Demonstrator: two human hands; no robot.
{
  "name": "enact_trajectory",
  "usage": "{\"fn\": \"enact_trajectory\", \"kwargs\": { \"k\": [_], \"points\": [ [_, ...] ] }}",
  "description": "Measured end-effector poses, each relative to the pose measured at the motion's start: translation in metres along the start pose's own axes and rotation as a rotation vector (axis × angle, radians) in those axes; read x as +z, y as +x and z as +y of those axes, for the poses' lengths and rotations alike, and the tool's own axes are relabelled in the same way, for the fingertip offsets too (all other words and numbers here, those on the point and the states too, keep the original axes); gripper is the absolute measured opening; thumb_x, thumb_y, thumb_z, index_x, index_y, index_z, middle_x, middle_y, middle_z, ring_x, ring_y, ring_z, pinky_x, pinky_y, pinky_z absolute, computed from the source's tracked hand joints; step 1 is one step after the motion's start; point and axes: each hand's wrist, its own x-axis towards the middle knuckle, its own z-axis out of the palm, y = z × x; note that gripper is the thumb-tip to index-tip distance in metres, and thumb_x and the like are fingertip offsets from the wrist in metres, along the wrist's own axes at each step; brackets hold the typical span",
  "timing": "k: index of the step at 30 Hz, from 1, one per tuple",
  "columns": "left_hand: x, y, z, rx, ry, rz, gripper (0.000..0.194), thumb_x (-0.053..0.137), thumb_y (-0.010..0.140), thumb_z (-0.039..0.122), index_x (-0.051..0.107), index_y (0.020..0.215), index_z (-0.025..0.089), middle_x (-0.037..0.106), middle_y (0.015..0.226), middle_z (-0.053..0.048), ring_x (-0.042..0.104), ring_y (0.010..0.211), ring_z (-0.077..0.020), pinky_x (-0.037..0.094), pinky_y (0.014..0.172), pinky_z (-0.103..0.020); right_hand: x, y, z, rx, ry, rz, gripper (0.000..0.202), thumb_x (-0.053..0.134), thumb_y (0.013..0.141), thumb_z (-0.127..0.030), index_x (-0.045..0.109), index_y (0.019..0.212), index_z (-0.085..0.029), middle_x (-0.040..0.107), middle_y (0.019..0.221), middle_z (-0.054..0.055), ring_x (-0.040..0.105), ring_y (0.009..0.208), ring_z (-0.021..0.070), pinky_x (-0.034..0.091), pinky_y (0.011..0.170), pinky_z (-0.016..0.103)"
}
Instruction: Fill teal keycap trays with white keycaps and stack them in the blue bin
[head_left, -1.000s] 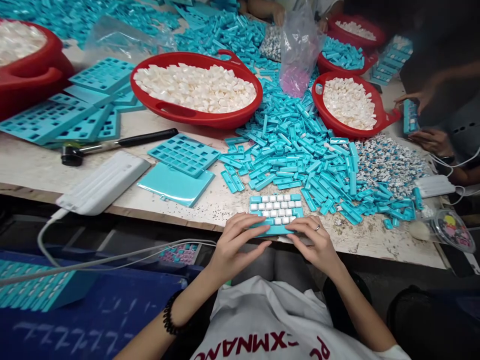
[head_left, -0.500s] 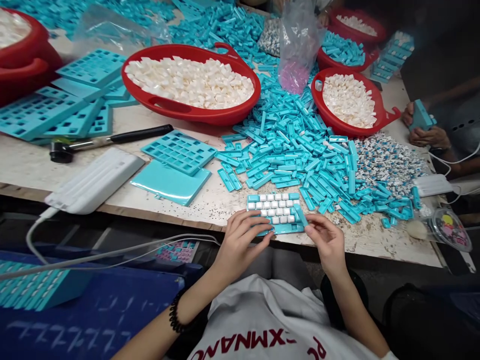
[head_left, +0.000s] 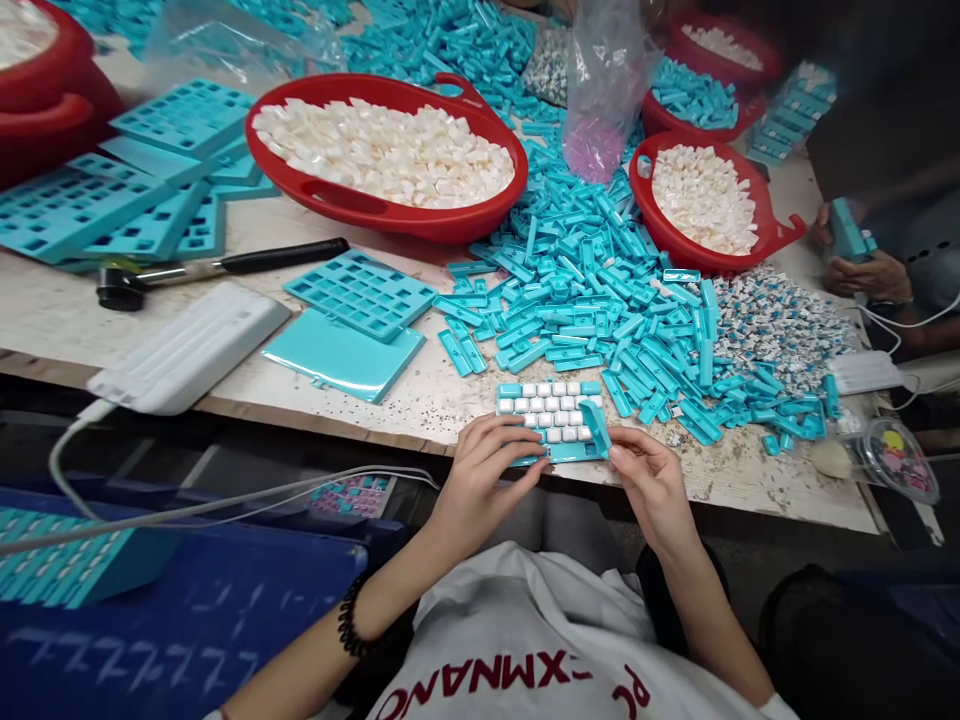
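Observation:
A small blue keyboard (head_left: 552,404) with rows of white keycaps and blue caps at the corners lies at the table's front edge. My left hand (head_left: 487,470) grips its near left part, fingers over the top and thumb by the front edge; those fingers hide the lower left keys. Between thumb and fingers of my right hand (head_left: 651,478) is a long blue keycap (head_left: 596,428), tilted up over the keyboard's right side. Just beyond lies a heap of similar long blue keycaps (head_left: 577,290).
Red basins of white keycaps (head_left: 495,205) stand behind. Left are a mallet (head_left: 262,260), a white power strip (head_left: 187,345), a blue cover (head_left: 349,360) and blue key frames (head_left: 367,290). Small white-and-blue parts (head_left: 780,325) lie right, near another person's hands (head_left: 874,275).
The long blue keycap in my right hand has tipped more upright over the keyboard's right side. My left hand keeps its place on the keyboard. The view has shifted slightly.

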Motion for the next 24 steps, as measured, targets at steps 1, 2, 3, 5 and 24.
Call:
{"fn": "enact_trajectory", "kwargs": {
  "k": [1, 2, 3, 5, 24],
  "points": [
    [0.000, 0.000, 0.000, 0.001, -0.001, 0.000, 0.013, 0.074, 0.089, 0.016, 0.067, 0.098, 0.024, 0.076, 0.100, -0.002, 0.065, 0.109, -0.0237, 0.048, 0.101, -0.045, -0.001, 0.000, 0.001, -0.007, -0.010, -0.005, 0.033, 0.089, 0.069, -0.044, 0.079, 0.092, -0.023, 0.070, 0.079, 0.002, 0.061, 0.072, 0.0144, 0.050, 0.069, 0.026],
    [0.000, 0.000, 0.000, 0.001, -0.001, -0.001, 0.013, 0.074, 0.089, 0.016, 0.067, 0.097, 0.024, 0.076, 0.100, -0.002, 0.065, 0.109, -0.0237, 0.048, 0.101, -0.045, -0.002, 0.000, 0.002, -0.014, -0.020, -0.009, 0.033, 0.089, 0.070, -0.044, 0.079, 0.093, -0.023, 0.070, 0.079, 0.002, 0.061, 0.073, 0.0147, 0.050, 0.069, 0.026],
    [0.000, 0.000, 0.001, 0.001, -0.001, -0.004, 0.013, 0.074, 0.089, 0.016, 0.068, 0.097, 0.024, 0.076, 0.100, -0.002, 0.066, 0.109, -0.0237, 0.048, 0.101, -0.045, -0.002, 0.000, 0.002, -0.021, -0.027, -0.012, 0.032, 0.089, 0.070, -0.043, 0.079, 0.093, -0.023, 0.070, 0.080, 0.002, 0.061, 0.074, 0.0147, 0.050, 0.069, 0.026],
    [-0.001, 0.001, 0.002, -0.001, 0.003, -0.009, 0.013, 0.074, 0.089, 0.016, 0.068, 0.098, 0.023, 0.075, 0.101, -0.003, 0.066, 0.109, -0.0239, 0.048, 0.101, -0.045, -0.003, 0.000, 0.004, -0.036, -0.040, -0.018, 0.031, 0.088, 0.072, -0.042, 0.079, 0.094, -0.023, 0.071, 0.081, 0.002, 0.062, 0.075, 0.0144, 0.050, 0.070, 0.025],
    [-0.013, 0.022, 0.012, 0.100, 0.133, -0.224, 0.009, 0.062, 0.096, 0.016, 0.067, 0.101, 0.021, 0.073, 0.106, -0.005, 0.060, 0.123, -0.0273, 0.042, 0.114, -0.054, -0.012, -0.001, 0.012, -0.061, -0.066, -0.015, 0.030, 0.086, 0.075, -0.042, 0.079, 0.097, -0.023, 0.068, 0.079, 0.002, 0.062, 0.075, 0.0152, 0.052, 0.065, 0.024]
  ]
}}
